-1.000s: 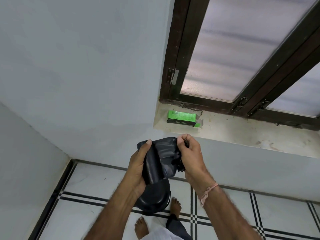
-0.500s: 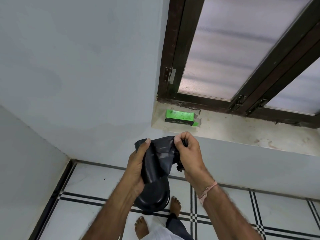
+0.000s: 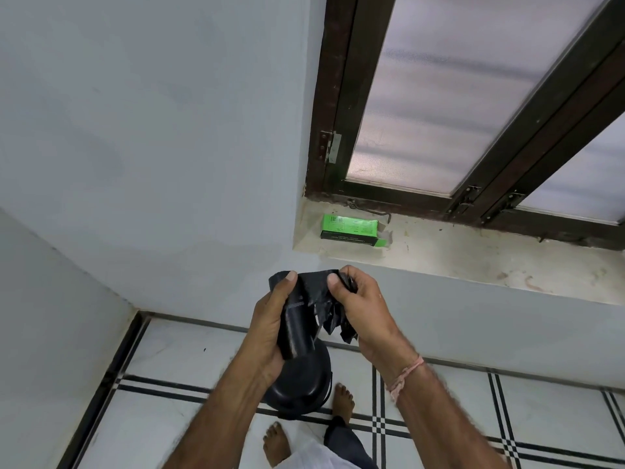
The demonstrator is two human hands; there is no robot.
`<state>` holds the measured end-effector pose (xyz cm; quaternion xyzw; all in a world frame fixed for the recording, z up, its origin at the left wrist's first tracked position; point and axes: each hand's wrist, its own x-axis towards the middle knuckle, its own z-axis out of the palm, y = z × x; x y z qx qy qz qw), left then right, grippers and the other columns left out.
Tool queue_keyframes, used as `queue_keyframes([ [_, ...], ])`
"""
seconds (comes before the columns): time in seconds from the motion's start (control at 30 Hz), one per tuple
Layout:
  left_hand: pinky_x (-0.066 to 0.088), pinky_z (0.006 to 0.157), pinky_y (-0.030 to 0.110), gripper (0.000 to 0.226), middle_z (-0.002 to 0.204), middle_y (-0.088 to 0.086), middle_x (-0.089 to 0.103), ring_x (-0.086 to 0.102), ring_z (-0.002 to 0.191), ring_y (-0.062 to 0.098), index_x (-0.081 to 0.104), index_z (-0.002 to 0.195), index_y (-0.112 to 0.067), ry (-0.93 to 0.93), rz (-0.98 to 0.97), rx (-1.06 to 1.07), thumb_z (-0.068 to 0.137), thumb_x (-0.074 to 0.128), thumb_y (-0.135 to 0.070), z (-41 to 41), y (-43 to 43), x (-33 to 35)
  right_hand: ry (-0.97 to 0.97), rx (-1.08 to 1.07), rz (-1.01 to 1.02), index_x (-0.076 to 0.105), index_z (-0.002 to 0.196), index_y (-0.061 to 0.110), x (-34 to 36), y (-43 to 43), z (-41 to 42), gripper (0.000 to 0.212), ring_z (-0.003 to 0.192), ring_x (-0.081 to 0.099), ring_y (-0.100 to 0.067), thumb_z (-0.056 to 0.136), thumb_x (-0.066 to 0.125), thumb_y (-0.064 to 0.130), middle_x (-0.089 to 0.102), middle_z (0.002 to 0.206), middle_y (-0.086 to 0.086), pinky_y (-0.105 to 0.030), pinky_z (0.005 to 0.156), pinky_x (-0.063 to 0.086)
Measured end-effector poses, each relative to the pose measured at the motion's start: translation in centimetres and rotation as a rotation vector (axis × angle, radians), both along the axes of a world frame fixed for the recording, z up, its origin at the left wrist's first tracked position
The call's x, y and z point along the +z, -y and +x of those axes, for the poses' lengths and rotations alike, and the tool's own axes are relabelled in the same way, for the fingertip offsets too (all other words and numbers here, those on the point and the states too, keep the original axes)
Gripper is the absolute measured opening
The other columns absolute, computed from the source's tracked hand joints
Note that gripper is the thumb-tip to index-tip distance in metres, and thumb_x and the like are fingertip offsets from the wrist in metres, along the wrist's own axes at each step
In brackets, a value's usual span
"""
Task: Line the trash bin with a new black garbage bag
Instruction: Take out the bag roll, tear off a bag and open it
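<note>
A roll of black garbage bags stands upright in my left hand, thumb pressed on its top edge. My right hand pinches the loose end of a black garbage bag that hangs crumpled from the roll. Both hands are at chest height in front of the wall. Below them on the floor sits a small round black trash bin, partly hidden by my left wrist and the roll.
A green box lies on the window sill under a dark-framed window. My bare feet stand on a white tiled floor with black lines. Walls meet in a corner at the left.
My hands have drawn slightly closer together and the loose bag end is bunched more in my right hand. The view has shifted a little.
</note>
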<state>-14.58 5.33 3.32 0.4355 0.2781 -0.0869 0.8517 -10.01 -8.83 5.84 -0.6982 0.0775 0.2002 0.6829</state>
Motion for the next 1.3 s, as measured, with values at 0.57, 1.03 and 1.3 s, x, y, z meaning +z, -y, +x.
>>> queue_keyframes([
  [0.57,0.050,0.102,0.058,0.057,0.127,0.029,0.068,0.068,0.110,0.042,0.068,0.128,-0.003,0.026,-0.056,0.036,0.086,0.075,-0.040,0.6,0.2,0.4,0.060,0.021,0.147,0.080,0.089,0.008,0.3,0.6,1.1,0.013,0.065,0.074,-0.022,0.093,0.078,0.020,0.079,0.083,-0.018,-0.025,0.051,0.055],
  [1.03,0.055,0.100,0.053,0.052,0.125,0.027,0.069,0.071,0.106,0.040,0.069,0.125,0.001,-0.037,-0.241,0.133,0.082,0.076,-0.025,2.2,1.9,0.4,-0.036,-0.082,0.301,0.080,0.099,0.000,-0.7,0.2,1.9,0.013,0.085,0.077,-0.023,0.089,0.078,0.008,0.080,0.096,-0.019,-0.029,0.075,0.063],
  [1.3,0.050,0.104,0.062,0.039,0.123,0.030,0.068,0.068,0.111,0.046,0.072,0.115,-0.005,-0.110,-0.211,0.197,0.080,0.081,-0.019,3.3,2.4,0.0,-0.030,-0.101,0.274,0.078,0.094,-0.001,-1.6,0.5,2.6,0.010,0.082,0.075,-0.024,0.088,0.080,0.007,0.078,0.091,-0.018,-0.030,0.073,0.062],
])
